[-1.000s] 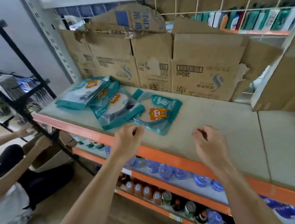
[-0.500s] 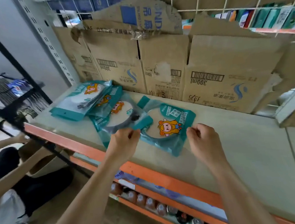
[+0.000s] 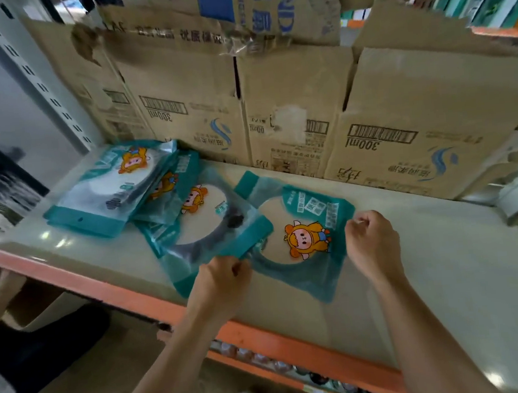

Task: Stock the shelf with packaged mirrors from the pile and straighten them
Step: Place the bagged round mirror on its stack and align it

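The packaged mirror with the orange cartoon figure lies flat on the shelf, its right edge pinched in the curled fingers of your right hand, while a second mirror pack overlaps its left side and your left hand closes its fingers on that pack's near edge. Further left, touching the second pack, sits the pile of mirror packs, slumped and fanned out. Flattened cardboard boxes stand along the back of the shelf, and another person crouches on the floor at your lower left
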